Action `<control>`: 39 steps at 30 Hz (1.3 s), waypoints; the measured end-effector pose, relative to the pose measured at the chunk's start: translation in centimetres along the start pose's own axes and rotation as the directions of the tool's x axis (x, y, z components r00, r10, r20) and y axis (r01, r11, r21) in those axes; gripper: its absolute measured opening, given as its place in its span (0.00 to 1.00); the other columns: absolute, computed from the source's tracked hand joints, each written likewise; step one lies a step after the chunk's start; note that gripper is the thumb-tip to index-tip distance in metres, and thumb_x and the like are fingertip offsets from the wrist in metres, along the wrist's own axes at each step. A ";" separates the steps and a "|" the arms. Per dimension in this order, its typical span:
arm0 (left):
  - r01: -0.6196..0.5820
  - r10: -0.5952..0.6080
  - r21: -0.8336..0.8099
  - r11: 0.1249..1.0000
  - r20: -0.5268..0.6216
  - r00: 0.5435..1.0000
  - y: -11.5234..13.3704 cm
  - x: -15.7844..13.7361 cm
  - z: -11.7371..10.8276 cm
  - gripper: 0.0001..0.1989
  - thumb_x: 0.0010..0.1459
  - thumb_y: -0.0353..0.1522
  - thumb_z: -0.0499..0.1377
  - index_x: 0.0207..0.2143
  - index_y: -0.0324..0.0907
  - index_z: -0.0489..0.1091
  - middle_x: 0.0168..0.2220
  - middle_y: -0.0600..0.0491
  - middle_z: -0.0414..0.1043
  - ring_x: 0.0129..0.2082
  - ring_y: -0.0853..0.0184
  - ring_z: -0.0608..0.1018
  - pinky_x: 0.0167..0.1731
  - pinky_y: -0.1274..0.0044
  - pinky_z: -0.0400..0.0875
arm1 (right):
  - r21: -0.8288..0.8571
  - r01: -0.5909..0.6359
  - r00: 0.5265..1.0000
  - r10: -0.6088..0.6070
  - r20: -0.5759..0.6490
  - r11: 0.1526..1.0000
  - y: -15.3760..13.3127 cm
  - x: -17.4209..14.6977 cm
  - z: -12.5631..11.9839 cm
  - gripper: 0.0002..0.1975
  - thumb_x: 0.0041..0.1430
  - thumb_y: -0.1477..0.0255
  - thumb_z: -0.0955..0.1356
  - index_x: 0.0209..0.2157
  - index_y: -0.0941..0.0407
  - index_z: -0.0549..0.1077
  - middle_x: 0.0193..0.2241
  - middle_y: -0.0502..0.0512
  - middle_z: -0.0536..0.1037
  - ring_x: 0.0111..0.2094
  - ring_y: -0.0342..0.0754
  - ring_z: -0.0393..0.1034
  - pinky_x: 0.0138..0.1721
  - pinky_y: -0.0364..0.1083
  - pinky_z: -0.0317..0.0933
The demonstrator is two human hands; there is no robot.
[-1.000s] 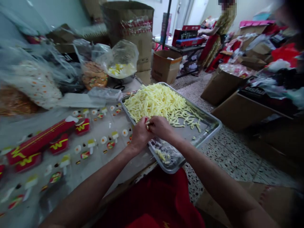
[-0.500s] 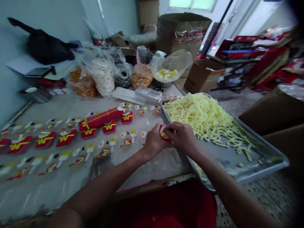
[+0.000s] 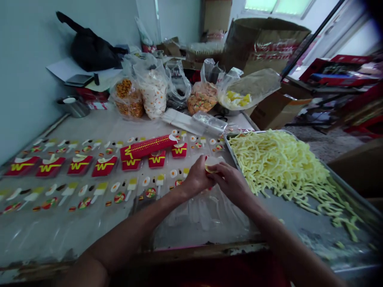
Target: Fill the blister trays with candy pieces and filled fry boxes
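Observation:
My left hand (image 3: 196,177) is closed around a small red carton, mostly hidden by my fingers. Pale yellow fry-like strips (image 3: 211,168) show at its opening. Against that opening, the fingers of my right hand (image 3: 231,181) are pinched together; whether they grip the strips or the carton's rim is hidden. To the right, a metal tray (image 3: 287,217) bears a heap of pale yellow strips (image 3: 275,159). Red cartons with a yellow W (image 3: 104,165) lie in a row on the left, among small food-shaped pieces. A stack of flat red cartons (image 3: 148,146) rests across the row.
Along the back stand clear bags of small pieces (image 3: 154,93), an open bag with yellow and white pieces (image 3: 237,99), and cardboard boxes (image 3: 266,44). A metal cup (image 3: 78,107) is at the far left. The table's front edge (image 3: 179,255) runs below my forearms.
The view has turned left, so the table's contents appear further right. Both hands stay together at the carton, whose opening now faces me less. My right fingers have shifted at its rim.

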State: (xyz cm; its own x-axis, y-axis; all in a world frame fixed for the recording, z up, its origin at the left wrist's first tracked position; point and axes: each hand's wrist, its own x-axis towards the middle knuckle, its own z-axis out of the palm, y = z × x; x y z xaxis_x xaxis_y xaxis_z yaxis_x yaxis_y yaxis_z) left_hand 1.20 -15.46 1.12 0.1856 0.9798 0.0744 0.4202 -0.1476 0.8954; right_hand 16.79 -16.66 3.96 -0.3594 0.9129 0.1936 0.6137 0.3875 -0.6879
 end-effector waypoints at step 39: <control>-0.138 -0.044 0.841 0.524 0.188 0.981 -7.9 7.0 -18.4 0.44 0.43 0.54 0.67 0.60 0.45 0.69 0.54 0.45 0.72 0.54 0.51 0.73 0.54 0.67 0.66 | -0.188 -0.060 0.992 0.080 0.100 0.980 -3.1 15.6 9.6 0.16 0.66 0.66 0.66 0.33 0.59 0.83 0.28 0.56 0.80 0.29 0.45 0.69 0.29 0.43 0.49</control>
State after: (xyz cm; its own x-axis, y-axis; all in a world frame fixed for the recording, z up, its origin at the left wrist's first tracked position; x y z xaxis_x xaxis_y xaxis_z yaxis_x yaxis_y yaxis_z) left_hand -17.19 -4.90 2.65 0.3309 0.9424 -0.0495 0.9412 -0.3258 0.0896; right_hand 2.52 -4.82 2.47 -0.3776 0.9235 0.0672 0.7556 0.3493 -0.5542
